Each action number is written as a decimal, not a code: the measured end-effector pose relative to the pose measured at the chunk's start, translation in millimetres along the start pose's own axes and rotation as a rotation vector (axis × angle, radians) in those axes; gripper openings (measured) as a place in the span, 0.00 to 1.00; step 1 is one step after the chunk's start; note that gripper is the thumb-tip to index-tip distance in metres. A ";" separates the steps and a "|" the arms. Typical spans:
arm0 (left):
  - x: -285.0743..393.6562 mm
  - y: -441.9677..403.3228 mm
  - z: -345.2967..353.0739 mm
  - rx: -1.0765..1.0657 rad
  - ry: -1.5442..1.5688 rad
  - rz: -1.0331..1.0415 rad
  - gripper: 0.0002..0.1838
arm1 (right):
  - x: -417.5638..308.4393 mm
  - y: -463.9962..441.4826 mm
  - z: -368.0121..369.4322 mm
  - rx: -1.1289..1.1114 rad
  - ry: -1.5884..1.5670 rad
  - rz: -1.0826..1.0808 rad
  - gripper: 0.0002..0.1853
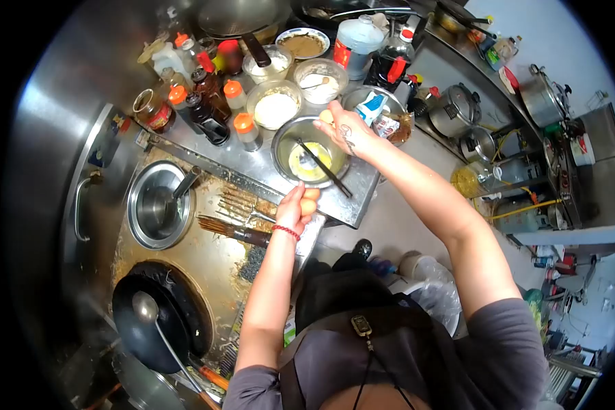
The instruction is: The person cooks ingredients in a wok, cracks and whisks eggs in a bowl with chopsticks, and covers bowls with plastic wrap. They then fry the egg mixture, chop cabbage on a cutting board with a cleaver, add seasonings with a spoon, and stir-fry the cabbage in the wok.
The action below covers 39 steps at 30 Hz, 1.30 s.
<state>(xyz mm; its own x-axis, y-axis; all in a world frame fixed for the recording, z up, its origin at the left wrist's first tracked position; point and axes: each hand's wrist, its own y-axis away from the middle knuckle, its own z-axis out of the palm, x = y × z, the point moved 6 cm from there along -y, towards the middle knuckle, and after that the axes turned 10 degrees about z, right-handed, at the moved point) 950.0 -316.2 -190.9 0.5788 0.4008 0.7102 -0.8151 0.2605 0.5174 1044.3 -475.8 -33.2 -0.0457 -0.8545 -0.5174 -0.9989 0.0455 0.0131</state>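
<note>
By the worktop's point(352, 208) front edge, the left grip point(292, 207) clasps eggs point(309, 205), which slackening could drop; the right grip point(336, 127) pinches another egg point(326, 117).

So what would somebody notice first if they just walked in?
Probably the metal bowl near the middle, with yellow liquid and dark chopsticks in it. Close beside it, the left hand holds eggs. The big black wok at lower left stands out too.

Chopsticks point(324, 168) in bowl point(284, 157) ahead, ladle point(145, 307) in wok point(133, 335) at near left.
</note>
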 end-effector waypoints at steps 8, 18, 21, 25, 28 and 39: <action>5.2 43.2 -24.7 -0.030 -0.163 -0.020 0.14 | -7.4 52.7 -32.4 0.224 0.095 -0.132 0.22; -32.0 136.6 37.0 -0.557 -0.182 -0.254 0.31 | 65.1 298.2 -27.3 -0.407 -0.032 0.283 0.39; -27.2 131.2 73.9 -0.630 -0.248 -0.015 0.29 | -2.2 247.7 -5.9 -0.246 -0.353 -0.178 0.30; 21.5 117.1 66.4 -0.451 -0.186 -0.012 0.29 | 9.4 194.3 -8.0 -0.048 -0.349 -0.190 0.23; 30.0 116.0 40.0 -0.404 -0.061 0.087 0.27 | 36.7 144.3 -9.1 0.265 -0.265 -0.037 0.24; 1.4 156.0 -8.8 -0.218 0.025 0.036 0.16 | 25.3 65.3 2.1 0.202 -0.086 -0.213 0.22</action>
<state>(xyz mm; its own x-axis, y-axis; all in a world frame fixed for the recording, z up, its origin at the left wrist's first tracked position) 823.4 -267.3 -113.4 0.5509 0.4342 0.7127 -0.8223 0.4282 0.3747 977.9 -493.4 -47.3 0.1745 -0.8093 -0.5610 -0.9627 -0.0206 -0.2696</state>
